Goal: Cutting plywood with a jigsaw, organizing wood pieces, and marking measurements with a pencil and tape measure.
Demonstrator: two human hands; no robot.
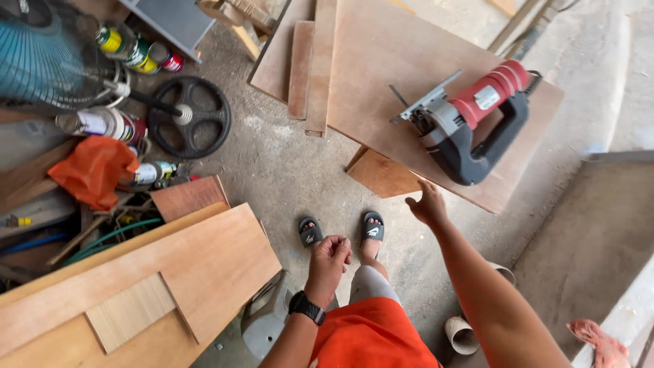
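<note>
Concrete floor (286, 170), dusty. Plywood panel (402, 61) just beyond the right hand (428, 204) carries a red-and-black jigsaw (470, 123). Left of the left hand (328, 257), a stacked plywood sheet (204, 266) bears a small offcut (129, 310). Spray cans (136, 54) lie farther left.

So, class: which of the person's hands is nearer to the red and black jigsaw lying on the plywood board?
The right. The right hand reaches just below the jigsaw, almost touching it; the left hand hangs curled farther back, over the floor.
</note>
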